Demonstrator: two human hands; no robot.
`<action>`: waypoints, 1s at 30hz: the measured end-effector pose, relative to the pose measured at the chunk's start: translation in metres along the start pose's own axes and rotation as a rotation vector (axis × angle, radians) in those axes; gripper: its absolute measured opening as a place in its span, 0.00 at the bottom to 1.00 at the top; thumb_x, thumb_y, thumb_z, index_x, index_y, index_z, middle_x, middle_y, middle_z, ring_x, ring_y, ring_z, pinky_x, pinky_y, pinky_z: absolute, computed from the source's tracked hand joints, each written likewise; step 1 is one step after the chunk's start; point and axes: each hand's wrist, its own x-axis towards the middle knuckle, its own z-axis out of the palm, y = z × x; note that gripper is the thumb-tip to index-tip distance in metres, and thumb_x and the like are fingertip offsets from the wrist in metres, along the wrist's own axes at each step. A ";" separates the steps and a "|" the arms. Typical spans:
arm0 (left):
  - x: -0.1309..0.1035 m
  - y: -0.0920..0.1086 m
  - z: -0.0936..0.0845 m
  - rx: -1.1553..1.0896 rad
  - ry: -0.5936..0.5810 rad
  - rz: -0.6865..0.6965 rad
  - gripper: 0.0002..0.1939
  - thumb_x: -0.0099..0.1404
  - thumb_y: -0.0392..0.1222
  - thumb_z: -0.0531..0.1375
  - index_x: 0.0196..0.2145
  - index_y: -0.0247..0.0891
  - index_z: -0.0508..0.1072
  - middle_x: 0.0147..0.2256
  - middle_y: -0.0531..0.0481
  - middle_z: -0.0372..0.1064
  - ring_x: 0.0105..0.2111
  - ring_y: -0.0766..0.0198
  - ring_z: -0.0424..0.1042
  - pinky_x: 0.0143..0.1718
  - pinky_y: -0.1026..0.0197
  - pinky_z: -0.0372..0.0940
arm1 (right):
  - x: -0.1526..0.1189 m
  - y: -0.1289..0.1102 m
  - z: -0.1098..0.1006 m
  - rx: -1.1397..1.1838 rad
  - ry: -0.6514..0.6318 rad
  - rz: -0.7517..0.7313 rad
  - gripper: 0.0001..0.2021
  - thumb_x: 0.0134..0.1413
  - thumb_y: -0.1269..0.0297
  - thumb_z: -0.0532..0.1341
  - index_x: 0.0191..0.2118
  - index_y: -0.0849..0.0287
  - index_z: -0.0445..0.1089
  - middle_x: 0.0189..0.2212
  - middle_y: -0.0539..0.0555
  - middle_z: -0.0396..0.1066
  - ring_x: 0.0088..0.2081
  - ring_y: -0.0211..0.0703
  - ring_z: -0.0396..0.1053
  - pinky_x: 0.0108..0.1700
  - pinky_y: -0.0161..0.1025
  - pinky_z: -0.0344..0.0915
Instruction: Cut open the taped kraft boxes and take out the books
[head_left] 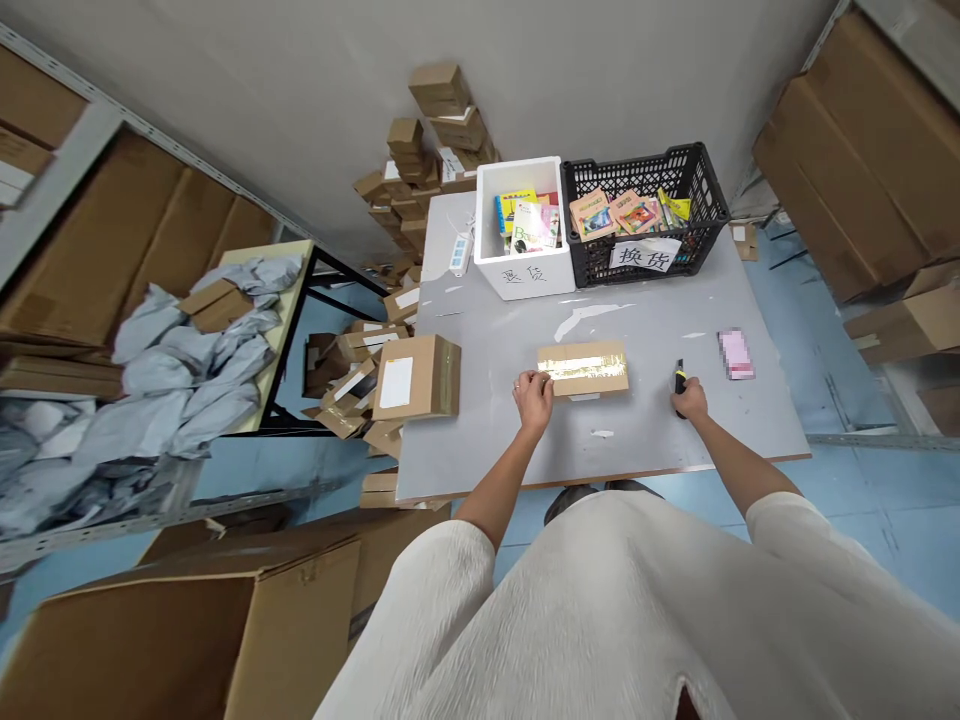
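On a smooth grey tabletop (pixel 495 440) by a plain pale wall (pixel 600 70): an oblong brown cardboard box (pixel 585 387) with shiny tape (pixel 609 366), between two hands.
At the box's left end, touching it, the left hand (pixel 534 400), fingers partly curled, whether gripping or merely resting impossible to tell; apart from the right end, the right hand (pixel 690 399), closed around a slim black-and-yellow utility knife (pixel 680 381), blade end pointing away from the body.

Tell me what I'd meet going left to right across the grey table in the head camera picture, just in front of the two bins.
Large brown box → left hand → tape-sealed carton → right hand, gripping a utility knife → pink blurred item.
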 end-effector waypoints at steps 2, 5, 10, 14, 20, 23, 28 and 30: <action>-0.002 0.003 -0.003 0.046 -0.018 0.040 0.09 0.78 0.41 0.58 0.47 0.45 0.80 0.54 0.39 0.71 0.56 0.45 0.68 0.57 0.44 0.63 | -0.001 -0.013 -0.008 0.167 0.006 0.023 0.23 0.52 0.64 0.67 0.55 0.55 0.67 0.43 0.57 0.76 0.43 0.52 0.75 0.47 0.44 0.71; -0.007 0.006 -0.007 0.098 -0.056 0.121 0.14 0.79 0.39 0.55 0.52 0.46 0.80 0.56 0.38 0.73 0.59 0.45 0.68 0.58 0.45 0.61 | -0.006 -0.039 -0.023 0.414 0.017 -0.013 0.15 0.57 0.60 0.62 0.50 0.55 0.69 0.34 0.52 0.76 0.35 0.47 0.74 0.40 0.41 0.71; -0.012 0.004 -0.015 0.155 -0.158 0.310 0.25 0.76 0.29 0.52 0.62 0.47 0.77 0.61 0.39 0.74 0.63 0.47 0.68 0.63 0.45 0.58 | -0.025 -0.092 -0.047 0.570 -0.024 -0.321 0.19 0.61 0.48 0.61 0.48 0.57 0.72 0.34 0.53 0.78 0.32 0.44 0.73 0.35 0.39 0.71; -0.012 0.001 -0.016 0.122 -0.197 0.412 0.29 0.72 0.26 0.53 0.65 0.45 0.74 0.64 0.39 0.73 0.67 0.48 0.67 0.67 0.45 0.57 | -0.058 -0.136 -0.054 0.320 -0.119 -0.685 0.21 0.67 0.48 0.59 0.55 0.58 0.75 0.42 0.57 0.82 0.40 0.49 0.78 0.45 0.44 0.74; -0.015 -0.005 -0.015 -0.013 -0.184 0.427 0.28 0.72 0.27 0.55 0.64 0.47 0.76 0.65 0.40 0.74 0.68 0.48 0.69 0.67 0.43 0.60 | -0.110 -0.195 -0.039 -0.398 -0.125 -1.081 0.20 0.74 0.60 0.56 0.64 0.55 0.76 0.60 0.59 0.80 0.58 0.56 0.76 0.59 0.46 0.68; -0.016 -0.008 -0.015 -0.062 -0.176 0.425 0.26 0.73 0.29 0.57 0.63 0.50 0.77 0.64 0.42 0.76 0.68 0.50 0.70 0.67 0.44 0.61 | -0.124 -0.212 -0.029 -0.601 -0.094 -1.135 0.20 0.76 0.61 0.55 0.64 0.55 0.77 0.58 0.60 0.81 0.57 0.56 0.76 0.58 0.46 0.66; -0.016 -0.009 -0.016 -0.071 -0.178 0.437 0.22 0.77 0.31 0.54 0.61 0.47 0.78 0.65 0.42 0.75 0.68 0.52 0.70 0.66 0.45 0.60 | -0.138 -0.223 -0.021 -0.719 -0.080 -1.144 0.19 0.78 0.60 0.54 0.61 0.54 0.78 0.53 0.60 0.83 0.53 0.54 0.76 0.54 0.43 0.63; -0.017 -0.009 -0.017 -0.064 -0.182 0.446 0.22 0.78 0.31 0.53 0.60 0.46 0.78 0.65 0.42 0.75 0.68 0.52 0.70 0.66 0.45 0.59 | -0.142 -0.225 -0.020 -0.736 -0.079 -1.137 0.18 0.78 0.60 0.53 0.61 0.54 0.78 0.53 0.60 0.83 0.53 0.54 0.76 0.53 0.43 0.62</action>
